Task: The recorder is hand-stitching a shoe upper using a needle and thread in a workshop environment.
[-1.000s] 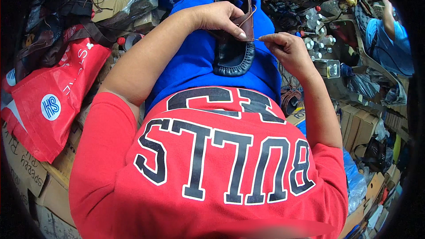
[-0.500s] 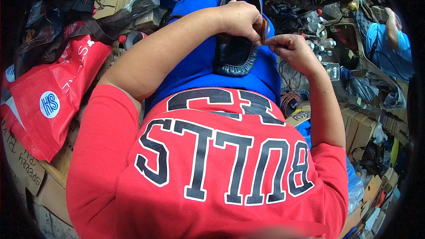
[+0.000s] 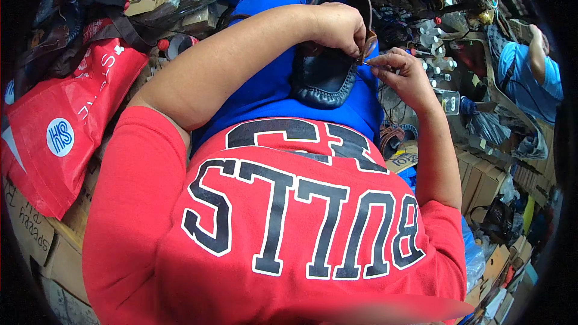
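Cardboard boxes (image 3: pixel 36 235) and a red plastic bag (image 3: pixel 66 126) crowd the cluttered workshop (a co-worker (image 3: pixel 530 78) far right).

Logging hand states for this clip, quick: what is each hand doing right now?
Left hand: closed, gripping the edge of the dark shoe on the lap.
Right hand: fingers pinched shut at the shoe's edge; what they pinch is too small to tell.

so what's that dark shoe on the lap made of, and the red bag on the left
The shoe looks like leather: dark, smooth, with a soft sheen and a puckered, gathered seam round the toe; it could be a synthetic look-alike. The left hand grips its side and the right hand pinches at its edge. The red bag looks like thin glossy plastic, creased and shiny.
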The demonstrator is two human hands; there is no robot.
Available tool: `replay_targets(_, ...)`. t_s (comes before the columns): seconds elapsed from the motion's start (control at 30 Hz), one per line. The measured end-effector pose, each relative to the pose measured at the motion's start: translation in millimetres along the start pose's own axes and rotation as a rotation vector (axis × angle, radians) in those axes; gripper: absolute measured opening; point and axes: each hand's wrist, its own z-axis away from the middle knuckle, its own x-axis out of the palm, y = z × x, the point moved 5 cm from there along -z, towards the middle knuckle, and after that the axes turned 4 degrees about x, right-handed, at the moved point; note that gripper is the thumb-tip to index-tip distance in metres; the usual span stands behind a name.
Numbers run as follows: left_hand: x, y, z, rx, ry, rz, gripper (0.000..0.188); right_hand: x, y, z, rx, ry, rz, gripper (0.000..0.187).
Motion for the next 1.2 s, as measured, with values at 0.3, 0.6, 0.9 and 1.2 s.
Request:
replay_targets(0.3, 1.4, 2.4, -9.6, 0.002, -0.109, 0.075, 0.027, 3.6, 28.4, 0.2, 0.055, 0.000, -0.204, 0.020)
replay_targets(0.6, 4.6, -3.3, -13.0, -0.018, -0.104, 0.149, 0.026, 5.8, 29.9, -3.8, 0.095, -0.001, -0.276, 0.019)
replay_targets(0.9, 6.8, -2.0, -15.0, -0.016, -0.131, 0.167, 0.026, 0.6, 18.9, -6.0, -0.033, 0.029, -0.078, 0.016)
replay_targets(1.2, 16.2, -28.0, -1.4, 0.111, -0.034, 0.400, 0.021, -15.1, 8.0, -0.8, -0.024, -0.030, 0.051, 0.013)
